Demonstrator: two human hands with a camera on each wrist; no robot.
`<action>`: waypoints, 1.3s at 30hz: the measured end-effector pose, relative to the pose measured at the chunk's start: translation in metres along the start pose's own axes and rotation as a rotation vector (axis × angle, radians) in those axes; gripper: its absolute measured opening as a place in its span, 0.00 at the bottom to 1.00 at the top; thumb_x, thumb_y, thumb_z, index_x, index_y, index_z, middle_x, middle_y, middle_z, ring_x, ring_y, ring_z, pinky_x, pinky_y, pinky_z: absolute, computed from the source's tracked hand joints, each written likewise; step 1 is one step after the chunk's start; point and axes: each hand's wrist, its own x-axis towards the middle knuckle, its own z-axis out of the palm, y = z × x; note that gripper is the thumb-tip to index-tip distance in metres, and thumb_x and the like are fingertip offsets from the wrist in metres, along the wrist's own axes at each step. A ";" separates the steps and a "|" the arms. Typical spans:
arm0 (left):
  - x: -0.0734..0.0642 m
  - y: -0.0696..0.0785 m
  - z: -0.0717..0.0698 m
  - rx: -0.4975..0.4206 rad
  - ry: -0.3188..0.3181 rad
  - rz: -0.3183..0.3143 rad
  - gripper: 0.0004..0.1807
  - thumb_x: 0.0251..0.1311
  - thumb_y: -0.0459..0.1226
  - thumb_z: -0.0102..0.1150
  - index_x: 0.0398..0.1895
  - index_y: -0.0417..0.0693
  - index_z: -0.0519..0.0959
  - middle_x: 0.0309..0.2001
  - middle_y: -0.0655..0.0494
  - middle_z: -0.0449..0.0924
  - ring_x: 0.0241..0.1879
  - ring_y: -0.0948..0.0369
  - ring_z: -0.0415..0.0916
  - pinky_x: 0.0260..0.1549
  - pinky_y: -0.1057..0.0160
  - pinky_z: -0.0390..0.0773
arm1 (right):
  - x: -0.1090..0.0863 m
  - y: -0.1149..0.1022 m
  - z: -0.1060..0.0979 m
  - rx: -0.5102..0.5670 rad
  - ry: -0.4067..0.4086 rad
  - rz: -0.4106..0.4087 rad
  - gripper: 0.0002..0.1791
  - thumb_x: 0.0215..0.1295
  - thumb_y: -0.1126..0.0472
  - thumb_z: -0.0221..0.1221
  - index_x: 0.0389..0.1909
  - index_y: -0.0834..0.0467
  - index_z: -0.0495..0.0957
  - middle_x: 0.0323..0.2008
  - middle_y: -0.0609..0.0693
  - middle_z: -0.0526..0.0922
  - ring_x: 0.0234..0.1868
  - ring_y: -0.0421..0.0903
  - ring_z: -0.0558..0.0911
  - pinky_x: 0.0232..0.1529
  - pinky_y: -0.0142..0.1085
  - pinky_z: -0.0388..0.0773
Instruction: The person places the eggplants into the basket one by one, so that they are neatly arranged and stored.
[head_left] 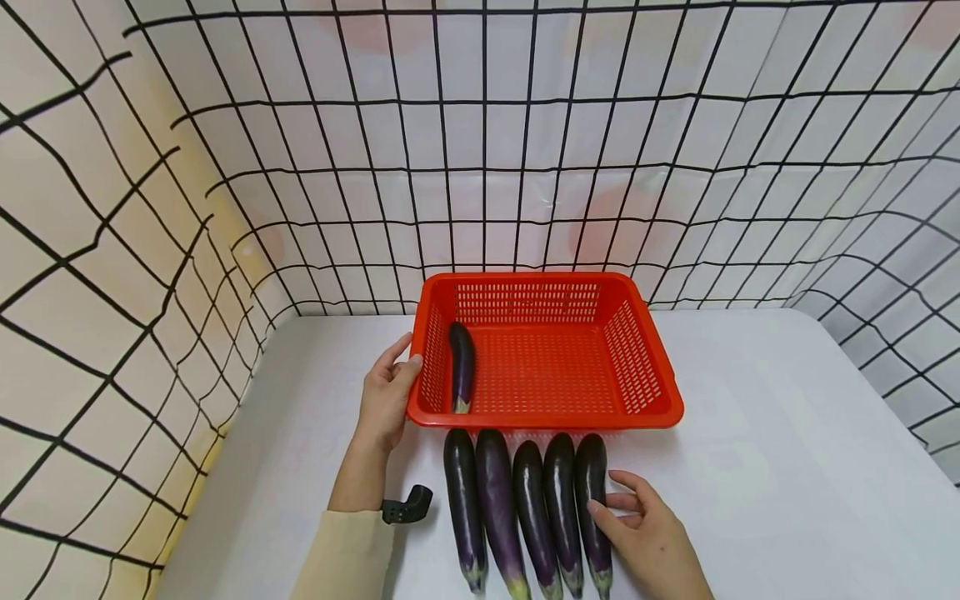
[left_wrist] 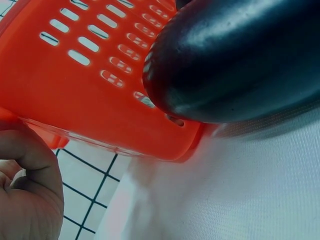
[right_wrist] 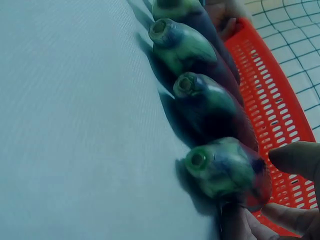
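My left hand (head_left: 386,396) grips the left rim of a red plastic basket (head_left: 547,421), its thumb over the rim and its fingers outside. One dark purple eggplant (head_left: 463,367) lies inside along the basket's left wall. Several more eggplants lie side by side in front, stem ends toward me. My right hand (head_left: 648,529) is at the rightmost eggplant (head_left: 592,479), with the thumb tip overlapping its right side and the fingers spread beside it. In the right wrist view, a gap shows between the thumb (right_wrist: 295,157) and that eggplant's green stem end (right_wrist: 225,167).
Black wire mesh (head_left: 483,167) stands behind the basket and along both sides, with pale sheeting behind it. A white surface (head_left: 765,467) lies beneath everything. A black band with a small camera mount (head_left: 408,504) sits on the left wrist.
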 end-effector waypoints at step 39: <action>0.002 -0.004 -0.001 -0.009 -0.002 -0.009 0.26 0.73 0.44 0.58 0.73 0.66 0.70 0.42 0.43 0.77 0.38 0.51 0.85 0.42 0.56 0.89 | -0.001 0.002 -0.008 0.048 -0.049 0.084 0.52 0.56 0.34 0.69 0.74 0.60 0.63 0.52 0.62 0.87 0.50 0.53 0.86 0.56 0.60 0.79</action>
